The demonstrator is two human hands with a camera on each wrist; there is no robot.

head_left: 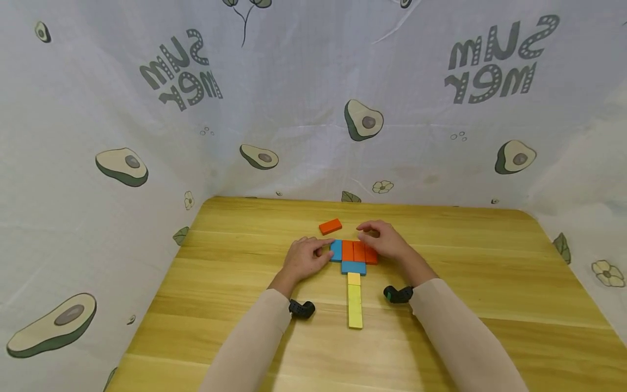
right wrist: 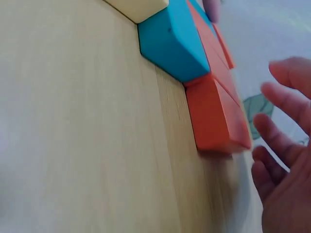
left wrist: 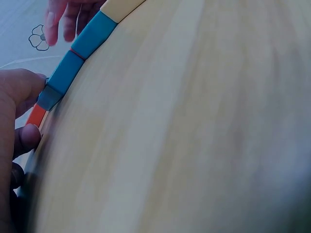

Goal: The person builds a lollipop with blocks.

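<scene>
Flat rectangular blocks form a T-like figure on the table. Its top row has a blue block [head_left: 336, 251] at the left end and three orange-red blocks [head_left: 359, 252] beside it. Under that row lies a second blue block [head_left: 354, 268], sideways. My left hand [head_left: 305, 258] touches the left-end blue block, its index finger stretched along the far edge and the thumb near its side. Just past the row's right end hovers my right hand [head_left: 384, 239], fingers loosely bent; the right wrist view shows it apart from the end orange-red block [right wrist: 214, 116], holding nothing.
A loose orange-red block [head_left: 330, 226] lies beyond the row. A short pale-yellow block [head_left: 354, 279] and a longer yellow strip [head_left: 355, 307] run from the lower blue block toward me. The wooden table [head_left: 235, 305] meets a printed cloth [head_left: 303, 120] at its back and sides.
</scene>
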